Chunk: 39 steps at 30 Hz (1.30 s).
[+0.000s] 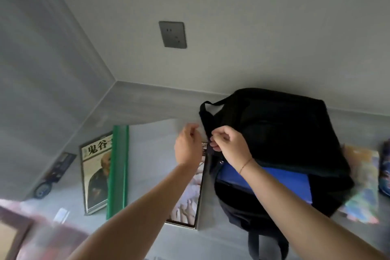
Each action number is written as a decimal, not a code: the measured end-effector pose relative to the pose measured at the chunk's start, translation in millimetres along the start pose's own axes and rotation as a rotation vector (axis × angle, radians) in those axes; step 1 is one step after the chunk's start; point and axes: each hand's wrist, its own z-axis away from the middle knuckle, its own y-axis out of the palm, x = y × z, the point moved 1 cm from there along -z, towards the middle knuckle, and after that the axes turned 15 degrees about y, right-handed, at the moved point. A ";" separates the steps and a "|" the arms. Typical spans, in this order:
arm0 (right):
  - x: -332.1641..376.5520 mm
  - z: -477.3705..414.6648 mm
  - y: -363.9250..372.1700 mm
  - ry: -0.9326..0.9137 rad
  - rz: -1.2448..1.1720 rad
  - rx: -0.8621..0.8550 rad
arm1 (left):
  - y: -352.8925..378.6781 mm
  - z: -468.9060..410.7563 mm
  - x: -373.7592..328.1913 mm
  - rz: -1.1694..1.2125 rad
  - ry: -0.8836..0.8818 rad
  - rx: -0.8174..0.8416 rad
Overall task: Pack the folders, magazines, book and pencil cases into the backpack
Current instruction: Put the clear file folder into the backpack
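The black backpack (280, 133) lies flat on the grey table (152, 139), its long axis running from the near edge toward the wall, its top handle at the far left corner and its mouth gaping toward the person; it sits directly under and beyond the right fingers. Inside the mouth, just below the right wrist, a blue folder (280, 181) lies flat with its long side across the opening. Left of the left fingers a clear folder with a green spine (118, 169) lies lengthwise toward the wall, overlapping a book (95, 177) with a portrait cover farther left. A magazine (190, 200) lies under the left forearm, its long side alongside the bag's left edge. Well right of the right fingers, past the bag, a colourful magazine (363, 183) lies flat, with a patterned pencil case (385, 167) at the frame edge. Both arms stretch forward. The right hand (230, 143) is curled, fingers pinching the bag's left edge near its zip. The left hand (187, 145), just beside it, is loosely curled, back toward the camera; whether it grips anything cannot be told.
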 end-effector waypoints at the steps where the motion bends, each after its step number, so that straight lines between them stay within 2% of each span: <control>1: -3.1 -3.9 19.6 0.004 0.044 0.034 | -15.6 -2.0 19.5 -0.032 -0.033 -0.037; 4: -10.5 -12.2 72.0 0.098 0.184 0.115 | -63.9 -5.6 77.7 -0.186 -0.153 -0.102; 6: -21.6 -20.3 102.8 0.188 0.236 0.143 | -95.4 -6.8 111.4 -0.321 -0.308 -0.096; 8: -40.8 -35.8 124.7 0.236 0.293 0.085 | -121.6 -7.6 139.3 -0.383 -0.454 -0.070; 11: -70.6 -67.5 143.1 0.295 0.344 0.002 | -148.6 -8.9 166.4 -0.322 -0.649 -0.040; 13: -57.0 -61.4 148.7 0.349 0.348 -0.087 | -159.7 -9.8 177.9 -0.271 -0.742 -0.002; 16: -39.0 -51.8 162.9 0.453 0.244 -0.061 | -162.0 -14.2 195.2 -0.153 -0.766 0.037; 19: -34.4 -53.4 174.9 0.548 0.130 0.056 | -159.0 -21.2 197.6 0.124 -0.814 0.017; 21: -34.4 -56.7 174.0 0.497 0.221 -0.018 | -158.4 -24.1 197.4 0.206 -0.834 0.026; 24: -35.3 -60.5 158.1 0.413 0.453 -0.335 | -158.1 -30.1 200.1 0.214 -0.839 0.066; 26: -38.2 -55.9 149.5 0.480 0.485 -0.393 | -158.6 -32.9 197.3 0.160 -0.830 0.106; 29: -41.0 -55.6 146.6 0.452 0.387 -0.331 | -158.9 -36.3 192.0 0.115 -0.825 0.211; 32: -45.0 -61.1 142.7 0.414 0.327 -0.311 | -154.8 -41.7 202.2 0.230 -0.814 0.235; 36: -38.6 -54.7 139.0 0.386 0.204 -0.253 | -144.6 -45.6 209.3 0.262 -0.803 0.319; 39: -39.3 -50.6 138.0 0.364 0.206 -0.208 | -143.3 -44.9 206.3 0.068 -0.801 0.342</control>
